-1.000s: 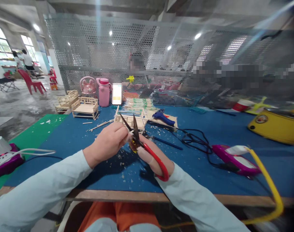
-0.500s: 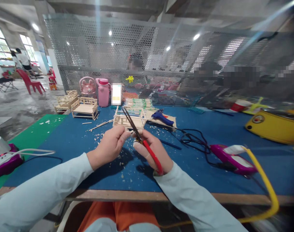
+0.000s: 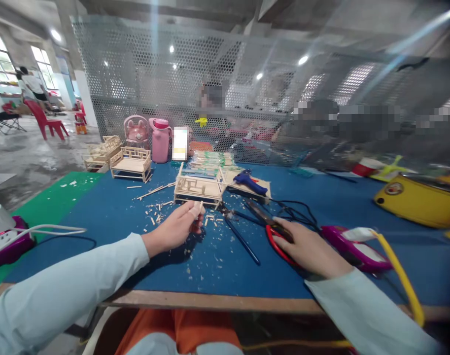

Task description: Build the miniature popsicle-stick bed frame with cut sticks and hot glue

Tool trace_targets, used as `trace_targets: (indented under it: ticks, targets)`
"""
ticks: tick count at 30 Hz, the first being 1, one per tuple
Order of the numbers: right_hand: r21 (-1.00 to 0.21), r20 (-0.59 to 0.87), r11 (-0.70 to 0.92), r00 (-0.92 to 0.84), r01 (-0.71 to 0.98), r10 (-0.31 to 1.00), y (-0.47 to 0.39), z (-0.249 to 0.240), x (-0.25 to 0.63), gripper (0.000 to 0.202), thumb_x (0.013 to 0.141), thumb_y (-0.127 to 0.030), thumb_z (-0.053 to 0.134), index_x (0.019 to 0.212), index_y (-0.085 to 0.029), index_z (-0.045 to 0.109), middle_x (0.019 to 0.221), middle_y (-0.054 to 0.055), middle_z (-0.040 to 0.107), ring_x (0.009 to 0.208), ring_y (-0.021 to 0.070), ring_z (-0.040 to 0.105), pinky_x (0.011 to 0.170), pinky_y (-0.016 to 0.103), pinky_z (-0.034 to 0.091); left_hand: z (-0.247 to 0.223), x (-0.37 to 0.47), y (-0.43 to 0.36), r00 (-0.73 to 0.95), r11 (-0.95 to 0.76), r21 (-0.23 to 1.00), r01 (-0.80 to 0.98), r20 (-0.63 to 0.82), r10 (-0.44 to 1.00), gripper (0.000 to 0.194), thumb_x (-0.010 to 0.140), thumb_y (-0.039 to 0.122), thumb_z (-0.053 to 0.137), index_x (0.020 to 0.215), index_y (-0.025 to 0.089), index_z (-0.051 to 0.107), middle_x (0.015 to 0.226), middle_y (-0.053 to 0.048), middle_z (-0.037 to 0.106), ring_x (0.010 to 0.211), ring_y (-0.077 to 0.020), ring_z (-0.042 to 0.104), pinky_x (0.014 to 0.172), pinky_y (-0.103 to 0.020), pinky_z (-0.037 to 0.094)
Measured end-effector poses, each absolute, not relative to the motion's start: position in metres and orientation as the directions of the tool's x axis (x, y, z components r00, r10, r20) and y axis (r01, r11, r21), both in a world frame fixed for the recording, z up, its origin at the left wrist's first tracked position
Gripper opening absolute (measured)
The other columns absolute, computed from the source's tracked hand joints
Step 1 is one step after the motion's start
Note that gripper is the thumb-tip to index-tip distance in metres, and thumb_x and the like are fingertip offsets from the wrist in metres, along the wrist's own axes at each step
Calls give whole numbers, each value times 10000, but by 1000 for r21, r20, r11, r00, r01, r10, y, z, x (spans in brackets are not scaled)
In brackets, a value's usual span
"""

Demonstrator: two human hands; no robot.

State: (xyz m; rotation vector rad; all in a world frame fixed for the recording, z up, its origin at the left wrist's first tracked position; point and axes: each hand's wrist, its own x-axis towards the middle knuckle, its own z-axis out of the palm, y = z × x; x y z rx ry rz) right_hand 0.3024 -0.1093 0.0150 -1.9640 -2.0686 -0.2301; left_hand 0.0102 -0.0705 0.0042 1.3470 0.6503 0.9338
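Note:
My left hand [image 3: 175,224] is closed, pinching a short pale wooden stick [image 3: 201,206] between thumb and fingertips. It is just in front of a partly built miniature wooden bench [image 3: 198,190]. My right hand [image 3: 313,246] is curled around the red handles of the scissors [image 3: 260,213], low over the table at the right, blades pointing away to the left. Between my hands lie blue-handled pliers [image 3: 242,241], amid scattered wood offcuts [image 3: 210,218]. Behind the scissors, a blue glue gun [image 3: 251,182] rests on a thin board.
Finished miniature benches [image 3: 130,163] stand at the back left near a pink bottle [image 3: 160,140] and a lit phone [image 3: 179,144]. At the right are a purple power strip [image 3: 356,249], a yellow cable and a yellow container [image 3: 417,197]. A perforated metal screen [image 3: 247,98] borders the table's back.
My right hand has carried the scissors away from my left hand, right and down toward the table. The pliers now show fully. My left hand still pinches a small stick.

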Motion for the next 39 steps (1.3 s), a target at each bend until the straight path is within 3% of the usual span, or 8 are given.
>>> trace_targets:
  ticks: [4,9,13,23,29,33,36,39]
  targets:
    - [84,388,92,-117,992,914,-112,38,281,351,772,-283,463,1035,-132,639,962,192,650,830,339,626,708,449,485,-1,11,-67,468,-82,991,-104,122,875,327,829,490,413,736,176,417,698,21,417,617,-93,417,585,-233,396]
    - [-94,513,520,-407,849,756,-99,66,209,243,858,-292,449,931,-191,657,916,79,670,851,200,613,772,322,466,-4,11,-60,469,-327,943,61,263,843,335,878,455,331,710,176,410,645,31,413,586,-94,404,588,-237,355]
    - [-79,463,702,-597,708,655,-62,71,176,185,826,-284,523,769,-175,661,738,53,655,726,169,575,684,299,437,0,7,-56,438,-395,914,91,320,840,331,889,424,323,687,176,406,621,30,415,595,-102,400,605,-242,351]
    - [-148,447,784,-666,603,597,-39,84,170,126,803,-242,529,738,-190,623,718,24,647,717,147,555,703,291,398,2,8,-43,393,-398,912,101,331,858,339,887,424,327,674,176,416,608,27,427,589,-107,408,592,-237,352]
    - [71,461,787,-720,613,519,-16,86,177,198,854,-290,486,738,-182,604,729,37,641,730,158,541,717,307,363,21,-2,-36,326,-402,888,223,321,889,350,889,374,315,701,157,517,561,14,491,524,-106,438,545,-242,355]
    - [292,516,704,-726,648,455,0,81,184,173,860,-259,489,761,-207,621,755,16,657,774,168,540,824,374,305,49,-21,-18,99,-544,725,422,560,823,326,824,218,413,1131,138,487,739,-23,592,665,-137,522,663,-284,400]
    - [420,495,640,-754,643,432,2,77,185,164,850,-231,496,762,-224,635,778,16,659,808,176,519,884,410,263,62,-25,1,348,-706,571,418,617,706,643,673,90,524,1288,127,340,1092,-113,582,936,-189,539,818,-324,404]
    - [502,460,604,-782,619,420,-1,76,184,189,852,-196,479,758,-231,639,765,17,642,819,176,497,910,417,248,64,-19,18,585,-777,505,377,521,622,786,599,54,564,1329,159,291,1180,-136,556,1039,-235,520,901,-382,370]
